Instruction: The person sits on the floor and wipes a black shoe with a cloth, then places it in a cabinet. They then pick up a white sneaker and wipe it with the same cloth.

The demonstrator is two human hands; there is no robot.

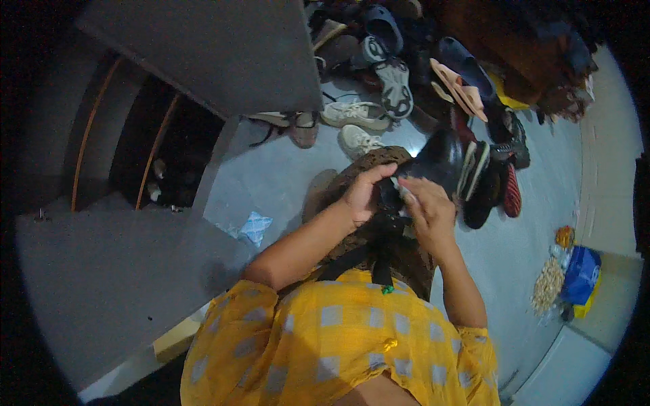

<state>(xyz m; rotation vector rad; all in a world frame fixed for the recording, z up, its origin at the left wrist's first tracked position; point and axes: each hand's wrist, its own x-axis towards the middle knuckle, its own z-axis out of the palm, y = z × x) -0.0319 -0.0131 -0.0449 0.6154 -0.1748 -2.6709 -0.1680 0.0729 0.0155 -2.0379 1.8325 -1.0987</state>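
Note:
A glossy black leather shoe or boot (439,160) is held over my lap, its toe pointing away and to the right. My left hand (364,195) grips its near end from the left, thumb on top. Between the fingers of my right hand (431,210) is a small whitish wipe or cloth (398,187), pressed against the shoe's upper. Most of that whitish piece is hidden by the fingers. Under the shoe lies dark brown patterned clothing (350,177) over my legs.
Heaped shoes and slippers cover the floor ahead, including white sneakers (358,114) and a peach slipper (459,91). A grey cabinet (203,56) with open compartments stands left. A blue-white packet (255,227) lies beside it. Right are a blue bag (580,274) and a pale pile (548,284).

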